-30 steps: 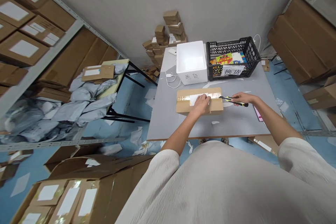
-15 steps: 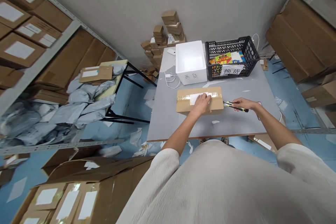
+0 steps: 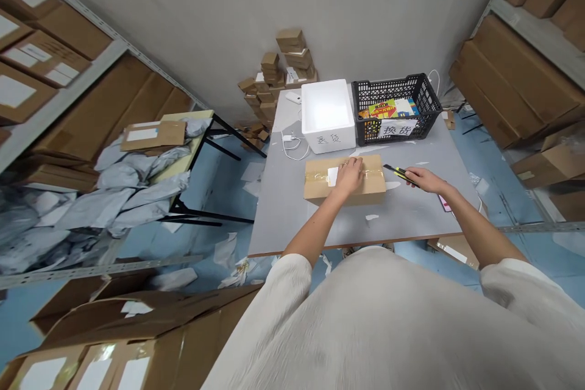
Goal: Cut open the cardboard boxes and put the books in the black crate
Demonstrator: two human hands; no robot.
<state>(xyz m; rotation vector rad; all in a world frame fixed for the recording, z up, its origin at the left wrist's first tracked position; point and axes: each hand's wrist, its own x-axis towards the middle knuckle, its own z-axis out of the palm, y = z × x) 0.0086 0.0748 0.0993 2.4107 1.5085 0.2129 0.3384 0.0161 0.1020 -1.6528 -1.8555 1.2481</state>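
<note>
A taped cardboard box (image 3: 320,186) lies on the grey table (image 3: 283,219), with clear tape along its top and a white label (image 3: 332,177) partly covered by my left hand. My left hand (image 3: 350,177) rests on top of the box, fingers laid across it towards its far edge. In my right hand (image 3: 424,180) is a yellow and black utility knife (image 3: 401,174), fingers wrapped round its handle. Its front end points at the box's right end, close to the upper right corner. Whether the blade is out is too small to tell.
Behind the box stand a white foam bin (image 3: 328,114) and a black plastic crate (image 3: 397,111) with colourful packages. A phone (image 3: 444,203) lies by my right forearm. Grey parcels (image 3: 150,195) pile up on the left; a large open carton (image 3: 205,323) stands at lower left.
The knife has turned and lifted away from the box's right end, its front now nearer the far corner. My left hand has moved slightly towards the far edge. The whole view has shifted a little.
</note>
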